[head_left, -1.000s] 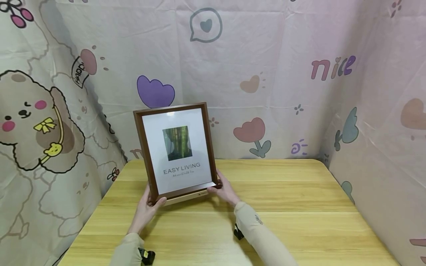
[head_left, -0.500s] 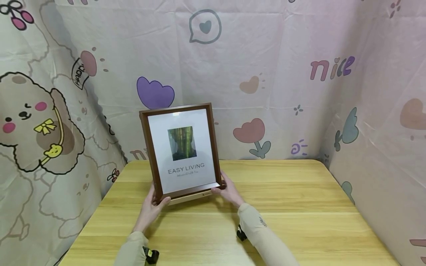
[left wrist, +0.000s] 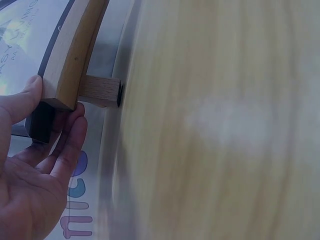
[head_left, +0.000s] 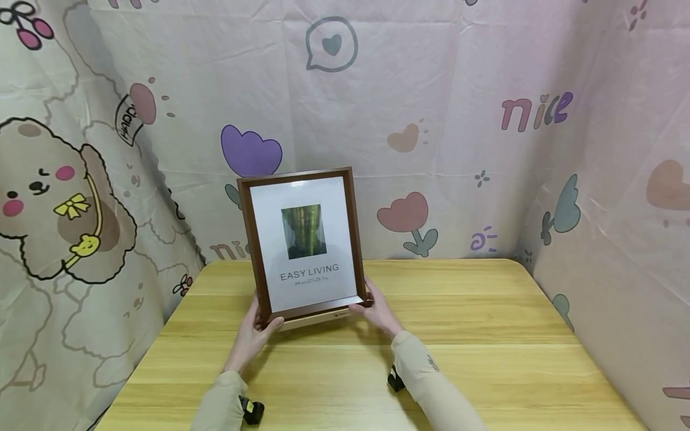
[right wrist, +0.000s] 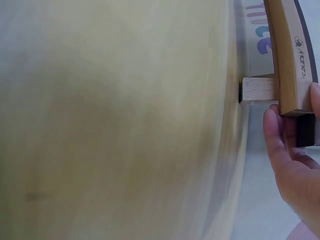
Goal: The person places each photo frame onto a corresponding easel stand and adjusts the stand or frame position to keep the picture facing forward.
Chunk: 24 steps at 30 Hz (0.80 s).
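A brown picture frame (head_left: 319, 287) leans back, slightly tilted, on the pale wooden ledge of a stand (head_left: 315, 320); its white sheet reads "EASY LIVING". My left hand (head_left: 250, 340) grips the lower left corner, thumb in front on the ledge and fingers behind. At the lower right corner my right hand (head_left: 383, 314) holds on in the same way. In the left wrist view, a short wooden leg (left wrist: 100, 89) with a dark tip points toward the table. The right wrist view has a matching leg (right wrist: 259, 89). Whether these legs touch the tabletop I cannot tell.
A light wood-grain table (head_left: 458, 335) spreads beneath and around the hands. Patterned curtain cloth (head_left: 463, 78) hangs behind it and at both sides. Small black devices, one of them a wrist camera (head_left: 251, 410), sit under both sleeves.
Both hands have shifted the picture frame and its stand steadily to the right, keeping their grip on the lower corners. The tilt of the frame has lessened slightly.
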{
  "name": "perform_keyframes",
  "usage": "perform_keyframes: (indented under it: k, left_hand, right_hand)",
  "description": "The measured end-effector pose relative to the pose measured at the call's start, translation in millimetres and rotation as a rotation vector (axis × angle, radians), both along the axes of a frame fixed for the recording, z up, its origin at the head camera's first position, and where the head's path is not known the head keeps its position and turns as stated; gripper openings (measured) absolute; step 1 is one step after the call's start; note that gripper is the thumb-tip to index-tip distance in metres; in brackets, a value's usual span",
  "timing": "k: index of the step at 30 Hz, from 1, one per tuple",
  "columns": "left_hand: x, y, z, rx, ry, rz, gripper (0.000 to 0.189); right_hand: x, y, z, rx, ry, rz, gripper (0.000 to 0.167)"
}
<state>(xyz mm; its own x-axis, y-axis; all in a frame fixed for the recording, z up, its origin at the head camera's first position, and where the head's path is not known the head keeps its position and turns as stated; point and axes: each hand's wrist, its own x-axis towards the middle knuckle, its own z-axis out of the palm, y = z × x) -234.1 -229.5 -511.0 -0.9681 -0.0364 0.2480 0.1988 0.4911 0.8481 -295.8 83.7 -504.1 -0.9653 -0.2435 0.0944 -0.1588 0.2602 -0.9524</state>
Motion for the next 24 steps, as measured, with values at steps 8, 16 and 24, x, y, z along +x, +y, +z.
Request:
perform_keyframes:
  k: [8, 16, 24]
  left_hand:
    - [-6.6, 9.2, 0.1, 0.02, -0.011, -0.023, 0.095]
    - [-13.2, 18.5, -0.3, 0.024, -0.005, -0.042, 0.097]
    - [-16.7, 27.0, 0.9, 0.009, -0.029, -0.05, 0.097]
  right_hand:
    - [1.3, 8.7, 0.5, 0.027, -0.001, -0.046, 0.099]
    - [1.1, 18.4, 0.4, 0.023, -0.005, -0.068, 0.098]
    - [-0.1, 26.5, -2.7, 0.01, 0.015, -0.086, 0.097]
